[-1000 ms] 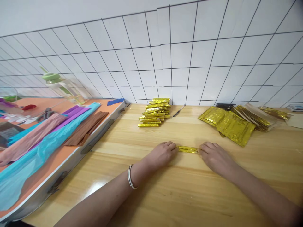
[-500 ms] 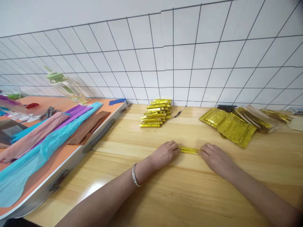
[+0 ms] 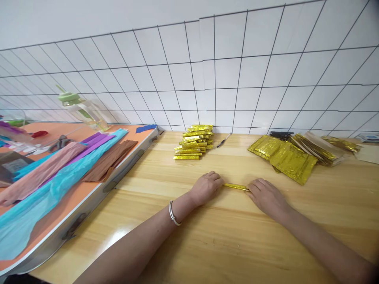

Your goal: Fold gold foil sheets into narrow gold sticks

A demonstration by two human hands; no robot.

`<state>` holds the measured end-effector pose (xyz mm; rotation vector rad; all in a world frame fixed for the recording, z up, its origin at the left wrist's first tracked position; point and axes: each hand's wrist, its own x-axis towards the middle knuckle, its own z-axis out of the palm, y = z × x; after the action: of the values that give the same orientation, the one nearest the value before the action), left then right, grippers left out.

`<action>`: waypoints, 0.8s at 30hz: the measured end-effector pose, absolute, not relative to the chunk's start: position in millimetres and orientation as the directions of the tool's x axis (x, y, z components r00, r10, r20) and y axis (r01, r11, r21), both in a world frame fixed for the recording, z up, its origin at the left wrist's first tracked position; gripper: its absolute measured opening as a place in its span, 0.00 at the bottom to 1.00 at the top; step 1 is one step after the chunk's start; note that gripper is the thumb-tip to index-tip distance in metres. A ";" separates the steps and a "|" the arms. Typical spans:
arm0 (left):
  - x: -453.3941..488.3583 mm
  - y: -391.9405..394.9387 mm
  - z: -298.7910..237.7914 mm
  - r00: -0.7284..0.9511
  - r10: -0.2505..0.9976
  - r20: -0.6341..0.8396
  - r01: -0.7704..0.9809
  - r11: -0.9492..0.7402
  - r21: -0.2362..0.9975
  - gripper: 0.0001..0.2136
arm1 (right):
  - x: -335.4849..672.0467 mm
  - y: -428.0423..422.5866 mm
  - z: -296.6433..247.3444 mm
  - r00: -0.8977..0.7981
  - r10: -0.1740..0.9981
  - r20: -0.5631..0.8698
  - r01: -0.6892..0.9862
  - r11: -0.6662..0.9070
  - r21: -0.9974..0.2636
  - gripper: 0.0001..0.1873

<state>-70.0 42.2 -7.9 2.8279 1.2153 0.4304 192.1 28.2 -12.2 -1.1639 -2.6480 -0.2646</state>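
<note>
A narrow folded strip of gold foil paper [image 3: 235, 186] lies across the wooden table between my hands. My left hand [image 3: 207, 188], with a silver bangle on the wrist, is closed on the strip's left end. At the right end, the fingers of my right hand [image 3: 266, 197] are closed on it too. Both hands hide the tips of the strip. Farther back stands a stack of similar folded gold strips [image 3: 194, 144]. Flat gold foil sheets [image 3: 293, 161] lie beyond my right hand.
A black pen [image 3: 223, 141] lies beside the stack. To the left, an orange-topped surface with a raised edge [image 3: 121, 179] holds turquoise paper [image 3: 77, 165], brown paper [image 3: 109, 159] and a green-lidded bottle [image 3: 83, 108]. A white tiled wall [image 3: 177, 79] closes the back.
The gold strip between my hands has become narrower, its two parallel bands now folded into one. Both hands have shifted only slightly.
</note>
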 end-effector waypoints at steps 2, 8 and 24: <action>-69.6 44.1 -10.1 0.627 0.738 0.249 0.718 -0.671 0.183 0.09 | 192.9 29.1 -13.1 -0.622 0.726 0.295 0.761 0.648 0.010 0.07; -63.8 51.9 -4.5 0.547 0.826 0.137 0.779 -0.562 0.278 0.09 | 185.1 34.7 -11.0 -0.499 0.828 0.254 0.842 0.533 -0.085 0.09; -57.7 54.1 9.0 0.601 0.797 0.063 0.759 -0.593 0.268 0.01 | 192.0 38.4 -14.8 -0.526 0.813 0.250 0.760 0.582 -0.291 0.05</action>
<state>-57.7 54.1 9.0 2.6140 1.2891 0.2596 192.0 38.4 -14.8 -1.2748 -2.4582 0.2054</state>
